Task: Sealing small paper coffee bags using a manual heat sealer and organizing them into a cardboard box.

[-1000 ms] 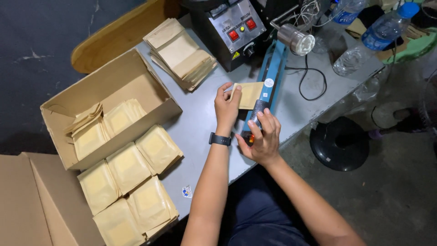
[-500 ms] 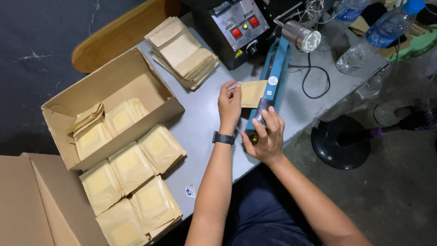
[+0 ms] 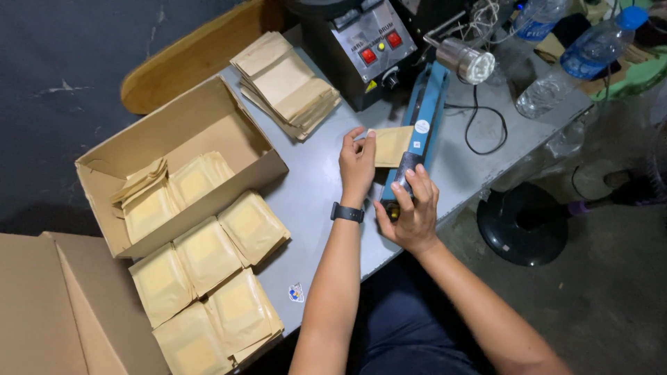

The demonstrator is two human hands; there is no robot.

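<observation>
Flat kraft pouch point(image 3: 391, 146), blue sealer point(image 3: 424, 132)

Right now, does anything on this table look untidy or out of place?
Slightly. The filled pouches at the table's near edge overlap unevenly, and the lowest seem to overhang it. The empty pouch stack is fanned askew. Nothing looks spilled or damaged.

pouch point(image 3: 391, 145) in sealer point(image 3: 419, 132), box point(image 3: 182, 163) left

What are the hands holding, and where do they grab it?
Left hand pinches the tan pouch by its left edge. Right hand presses the black handle end of the blue sealer.
</observation>
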